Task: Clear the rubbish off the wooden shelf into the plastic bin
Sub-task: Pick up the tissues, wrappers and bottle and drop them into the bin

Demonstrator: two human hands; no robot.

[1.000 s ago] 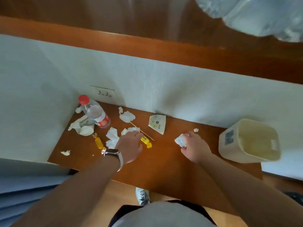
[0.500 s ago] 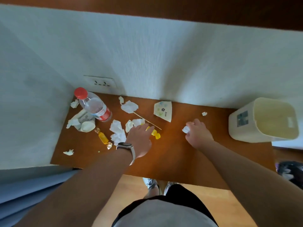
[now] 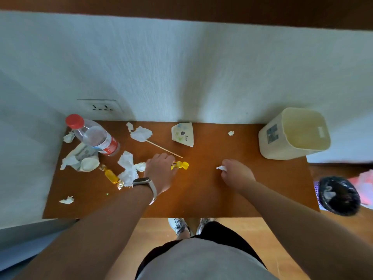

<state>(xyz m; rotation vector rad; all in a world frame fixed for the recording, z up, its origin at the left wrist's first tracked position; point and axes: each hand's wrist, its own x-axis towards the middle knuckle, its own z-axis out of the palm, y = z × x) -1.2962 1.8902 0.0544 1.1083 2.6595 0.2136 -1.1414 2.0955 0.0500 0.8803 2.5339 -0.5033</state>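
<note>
The right hand [image 3: 236, 173] pinches a tissue scrap [image 3: 221, 168] at its fingertips, low over the wooden shelf [image 3: 201, 195]. What matters now is where the bin [image 3: 269, 148] sits from that hand: off to its right and further back, against the wall at the shelf's right end. There is bare wood between them and nothing in the way. The right hand is plainly the nearer of the two. The left hand [image 3: 160, 170] is well apart from the bin, on the far side of the right hand.

The bin is cream plastic, squarish with rounded corners. Its mouth is open and shows towards me, and there is a dark label on the side facing the hands.

The left hand is knuckles up with its fingers curled down. A yellow wrapped sweet [image 3: 180, 165] sticks out at its right side, lying lengthways across the shelf and pointing towards the right hand. I cannot tell whether the fingers grip it or only touch its end. A crumpled tissue [image 3: 128, 168] lies just left of that hand, a thin wooden skewer [image 3: 164, 148] just beyond it, and a red-capped bottle [image 3: 94, 136] further left.
</note>
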